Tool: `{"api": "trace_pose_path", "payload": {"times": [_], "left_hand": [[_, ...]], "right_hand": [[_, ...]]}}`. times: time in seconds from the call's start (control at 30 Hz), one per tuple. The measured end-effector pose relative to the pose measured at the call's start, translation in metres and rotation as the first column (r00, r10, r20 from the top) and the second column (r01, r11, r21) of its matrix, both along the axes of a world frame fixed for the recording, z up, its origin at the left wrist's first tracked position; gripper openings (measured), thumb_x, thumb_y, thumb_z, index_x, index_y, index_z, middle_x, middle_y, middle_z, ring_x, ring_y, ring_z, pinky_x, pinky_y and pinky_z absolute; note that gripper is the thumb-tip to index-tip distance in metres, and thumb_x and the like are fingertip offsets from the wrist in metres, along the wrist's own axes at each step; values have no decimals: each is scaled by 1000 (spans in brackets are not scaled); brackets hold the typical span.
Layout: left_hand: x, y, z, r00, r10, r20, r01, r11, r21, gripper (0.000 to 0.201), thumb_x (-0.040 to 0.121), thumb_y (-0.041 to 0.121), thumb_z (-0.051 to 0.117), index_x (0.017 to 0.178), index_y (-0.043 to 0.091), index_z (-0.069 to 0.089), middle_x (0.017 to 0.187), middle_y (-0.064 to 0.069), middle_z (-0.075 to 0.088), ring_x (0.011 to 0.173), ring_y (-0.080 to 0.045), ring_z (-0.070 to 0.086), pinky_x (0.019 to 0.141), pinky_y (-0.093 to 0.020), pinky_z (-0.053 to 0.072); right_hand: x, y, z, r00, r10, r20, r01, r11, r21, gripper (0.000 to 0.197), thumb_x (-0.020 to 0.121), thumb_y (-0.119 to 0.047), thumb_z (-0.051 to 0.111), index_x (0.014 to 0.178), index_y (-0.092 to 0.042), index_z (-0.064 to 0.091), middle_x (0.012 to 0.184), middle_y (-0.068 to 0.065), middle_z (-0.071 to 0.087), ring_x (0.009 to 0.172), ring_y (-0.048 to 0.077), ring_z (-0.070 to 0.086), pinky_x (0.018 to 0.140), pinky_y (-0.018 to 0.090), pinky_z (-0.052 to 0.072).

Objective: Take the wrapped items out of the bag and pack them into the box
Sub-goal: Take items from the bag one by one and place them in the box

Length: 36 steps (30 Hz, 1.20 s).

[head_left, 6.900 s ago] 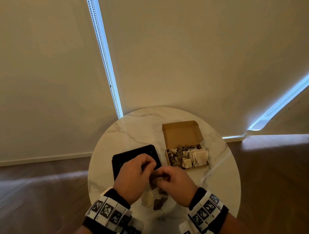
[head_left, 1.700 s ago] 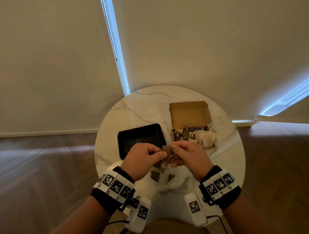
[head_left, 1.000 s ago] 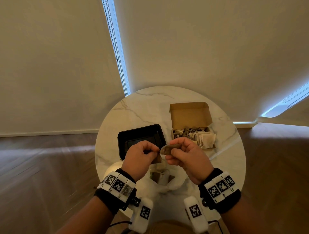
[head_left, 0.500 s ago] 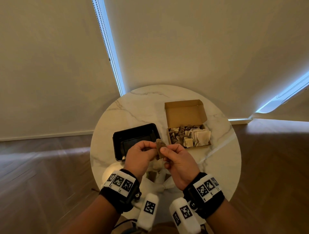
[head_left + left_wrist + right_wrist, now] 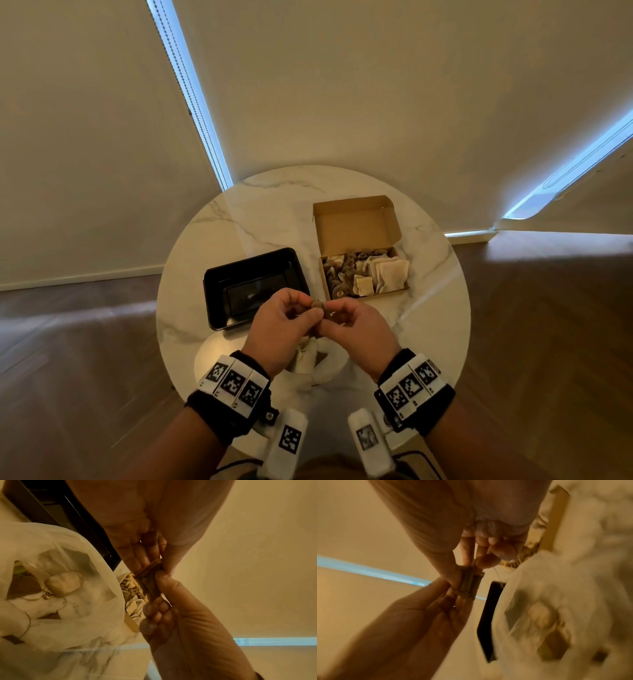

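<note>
Both hands meet above the near part of the round marble table [image 5: 274, 212]. My left hand [image 5: 310, 308] and right hand [image 5: 334, 310] pinch one small brown wrapped item [image 5: 318, 304] between thumbs and fingertips. In the left wrist view the item [image 5: 150, 584] looks folded or rolled. The blurred right wrist view shows the same item [image 5: 468, 584] with a thin string hanging from it. The open cardboard box [image 5: 356, 222] stands beyond my right hand, filled with brown and pale packets. The white plastic bag [image 5: 308, 363] lies under my hands and holds more items [image 5: 63, 584].
A black plastic tray [image 5: 219, 274] sits left of the box, just beyond my left hand. Pale blinds hang behind the table. Wooden floor surrounds the table on both sides.
Both hands have stayed on the brown item. It looked flat and wider before; now it is bunched small between the fingertips. The hands have drifted slightly away from me over the table.
</note>
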<state>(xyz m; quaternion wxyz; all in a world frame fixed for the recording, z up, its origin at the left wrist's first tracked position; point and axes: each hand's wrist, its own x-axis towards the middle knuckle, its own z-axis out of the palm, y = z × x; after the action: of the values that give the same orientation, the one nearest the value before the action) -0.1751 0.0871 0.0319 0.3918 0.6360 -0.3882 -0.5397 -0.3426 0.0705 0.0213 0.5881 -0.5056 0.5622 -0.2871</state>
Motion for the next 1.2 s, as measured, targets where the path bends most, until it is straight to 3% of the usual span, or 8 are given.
{"api": "trace_pose_path", "payload": {"times": [0.2, 0.37, 0.57, 0.73, 0.87, 1.03, 1.13, 1.2], "left_hand": [[-12, 4, -3, 991, -79, 111, 81, 997, -14, 33, 88, 14, 79, 113, 29, 62, 104, 7, 73, 83, -12, 74, 76, -31, 63], [-3, 10, -8, 988, -35, 150, 27, 998, 58, 19, 91, 22, 76, 107, 26, 68, 103, 6, 73, 83, -11, 73, 75, -33, 64], [11, 29, -16, 989, 4, 146, -21, 993, 112, 11, 94, 13, 72, 104, 17, 70, 95, -5, 75, 77, -9, 73, 64, -17, 56], [17, 41, -26, 979, 35, 201, -65, 988, 143, 7, 94, 14, 72, 100, 19, 70, 85, 3, 76, 74, -1, 71, 65, -21, 57], [22, 45, -36, 965, 6, 260, -54, 982, 179, 6, 94, 21, 72, 99, 23, 71, 84, 8, 76, 77, -1, 70, 71, -19, 52], [26, 45, -42, 952, -32, 303, -34, 977, 208, 5, 94, 27, 72, 99, 28, 70, 90, 4, 74, 85, -7, 69, 80, -28, 55], [30, 44, -44, 939, -62, 339, -12, 977, 211, 5, 96, 29, 69, 100, 29, 69, 93, 5, 72, 85, -8, 68, 76, -24, 52], [33, 43, -45, 931, -72, 359, -7, 977, 215, 3, 96, 30, 69, 99, 29, 68, 92, 6, 71, 82, -9, 67, 72, -21, 50]], "right_hand": [[-32, -17, -7, 912, 287, -293, -320, 945, -73, 11, 85, -39, 78, 90, -30, 80, 84, -9, 75, 78, 2, 65, 70, 17, 48], [-74, -86, -44, 853, 154, -498, -208, 977, -55, 25, 86, -36, 75, 109, -26, 77, 100, -12, 75, 95, 9, 68, 91, 35, 56], [-95, -147, -94, 583, 227, -780, -323, 946, 33, 35, 89, -34, 70, 122, -23, 72, 124, 4, 70, 113, 27, 64, 96, 36, 53], [-87, -156, -111, 419, 360, -833, -426, 889, 170, 31, 93, -43, 64, 115, -23, 73, 109, 7, 72, 98, 28, 65, 73, 29, 46], [-81, -164, -108, 298, 444, -845, -522, 817, 245, 34, 94, -40, 62, 120, -19, 70, 117, 11, 69, 104, 30, 65, 85, 34, 55], [-77, -176, -106, 157, 470, -868, -585, 753, 302, 42, 93, -39, 64, 129, -16, 65, 129, 11, 65, 114, 31, 63, 90, 32, 51], [-73, -171, -111, 89, 382, -920, -562, 782, 270, 37, 92, -36, 66, 126, -24, 66, 127, 7, 66, 109, 29, 66, 87, 37, 57], [-70, -163, -117, 107, 324, -940, -519, 825, 224, 35, 94, -32, 64, 128, -23, 64, 128, 7, 65, 109, 29, 66, 84, 38, 56]]}}
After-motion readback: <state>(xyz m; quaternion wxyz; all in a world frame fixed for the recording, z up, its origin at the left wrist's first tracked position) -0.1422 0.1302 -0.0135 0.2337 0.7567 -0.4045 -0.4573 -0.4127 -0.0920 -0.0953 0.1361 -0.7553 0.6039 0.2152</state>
